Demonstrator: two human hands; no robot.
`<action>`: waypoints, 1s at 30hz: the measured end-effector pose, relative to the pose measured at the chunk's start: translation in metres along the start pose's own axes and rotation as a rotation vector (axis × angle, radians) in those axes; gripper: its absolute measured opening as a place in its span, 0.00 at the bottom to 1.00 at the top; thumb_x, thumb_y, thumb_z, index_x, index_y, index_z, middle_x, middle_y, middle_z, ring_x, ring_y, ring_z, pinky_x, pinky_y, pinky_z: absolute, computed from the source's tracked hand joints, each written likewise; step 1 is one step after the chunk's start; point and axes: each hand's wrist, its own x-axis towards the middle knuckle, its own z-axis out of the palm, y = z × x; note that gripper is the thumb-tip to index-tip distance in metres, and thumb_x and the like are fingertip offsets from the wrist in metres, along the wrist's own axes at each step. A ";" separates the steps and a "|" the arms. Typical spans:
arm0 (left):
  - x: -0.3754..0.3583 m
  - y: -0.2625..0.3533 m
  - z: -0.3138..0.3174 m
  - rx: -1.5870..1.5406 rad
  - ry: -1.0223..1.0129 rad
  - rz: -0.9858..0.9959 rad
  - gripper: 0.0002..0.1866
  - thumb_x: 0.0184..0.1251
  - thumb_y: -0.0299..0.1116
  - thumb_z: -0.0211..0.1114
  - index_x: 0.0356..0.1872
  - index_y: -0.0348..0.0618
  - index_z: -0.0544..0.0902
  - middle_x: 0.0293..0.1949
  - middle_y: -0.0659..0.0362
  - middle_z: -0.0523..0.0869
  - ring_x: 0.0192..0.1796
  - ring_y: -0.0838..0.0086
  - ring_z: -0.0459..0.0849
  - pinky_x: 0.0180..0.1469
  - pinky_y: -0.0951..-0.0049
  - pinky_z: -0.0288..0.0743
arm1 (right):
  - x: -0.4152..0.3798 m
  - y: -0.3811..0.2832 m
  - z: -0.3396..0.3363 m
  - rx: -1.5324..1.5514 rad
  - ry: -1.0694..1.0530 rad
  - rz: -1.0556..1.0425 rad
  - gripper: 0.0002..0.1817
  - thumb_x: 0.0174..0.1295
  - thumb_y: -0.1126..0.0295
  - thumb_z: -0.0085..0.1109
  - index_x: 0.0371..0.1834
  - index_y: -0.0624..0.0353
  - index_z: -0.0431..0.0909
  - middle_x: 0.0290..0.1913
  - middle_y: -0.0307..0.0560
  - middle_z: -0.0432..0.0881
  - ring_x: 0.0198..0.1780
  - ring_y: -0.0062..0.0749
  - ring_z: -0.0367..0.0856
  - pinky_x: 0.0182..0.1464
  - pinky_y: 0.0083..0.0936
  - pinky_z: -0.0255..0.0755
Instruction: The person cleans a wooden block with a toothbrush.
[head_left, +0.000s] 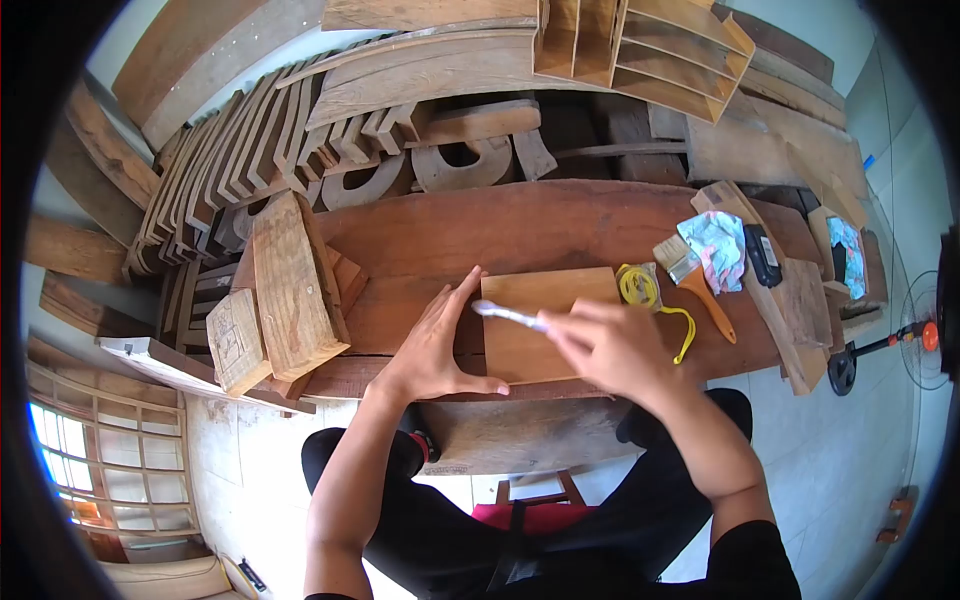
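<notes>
A flat rectangular wooden board (540, 350) lies on the reddish-brown wooden bench (430, 230). At its left edge rests my left hand (430, 345), thumb and fingers spread apart, with nothing held. Over the right part of the board is my right hand (610, 345), its fingers closed round a thin whitish toothbrush-like tool (512, 315) that points left, its head above the board's left side. Beside the board on the right lie a yellow coil (638, 286) with a yellow strap and a brush with an orange handle (710, 300).
A crumpled blue patterned cloth (715, 245) and a black object (762, 256) are at the right. Wooden blocks (290, 290) stand at the bench's left end. Stacked curved wood pieces (270, 140) and a compartmented wooden rack (640, 50) are behind. A fan (920, 335) stands far right.
</notes>
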 end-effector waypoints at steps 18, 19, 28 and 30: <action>0.001 0.010 -0.003 -0.056 0.006 -0.070 0.84 0.38 0.58 0.97 0.93 0.43 0.48 0.86 0.39 0.68 0.88 0.45 0.65 0.91 0.48 0.59 | 0.003 0.012 -0.006 -0.027 0.011 0.047 0.11 0.75 0.64 0.72 0.54 0.51 0.96 0.33 0.41 0.90 0.26 0.37 0.87 0.29 0.35 0.79; 0.000 0.009 -0.001 -0.046 0.021 -0.053 0.83 0.39 0.59 0.97 0.93 0.43 0.49 0.85 0.37 0.69 0.87 0.43 0.66 0.90 0.47 0.59 | -0.001 0.000 -0.004 -0.009 -0.016 0.020 0.11 0.75 0.64 0.72 0.54 0.51 0.96 0.33 0.42 0.90 0.26 0.37 0.88 0.28 0.34 0.79; 0.002 0.011 -0.003 -0.005 0.017 -0.048 0.82 0.40 0.58 0.96 0.93 0.41 0.49 0.87 0.38 0.66 0.88 0.44 0.65 0.91 0.48 0.59 | -0.005 -0.013 -0.004 0.107 -0.032 -0.052 0.12 0.71 0.66 0.75 0.55 0.48 0.97 0.30 0.39 0.89 0.25 0.35 0.87 0.27 0.34 0.78; -0.003 0.012 -0.003 -0.010 -0.016 -0.074 0.83 0.40 0.57 0.97 0.93 0.40 0.49 0.88 0.39 0.64 0.89 0.47 0.65 0.91 0.50 0.59 | 0.003 0.007 -0.015 0.031 0.008 0.061 0.12 0.71 0.66 0.76 0.56 0.49 0.97 0.31 0.42 0.90 0.26 0.36 0.87 0.28 0.35 0.77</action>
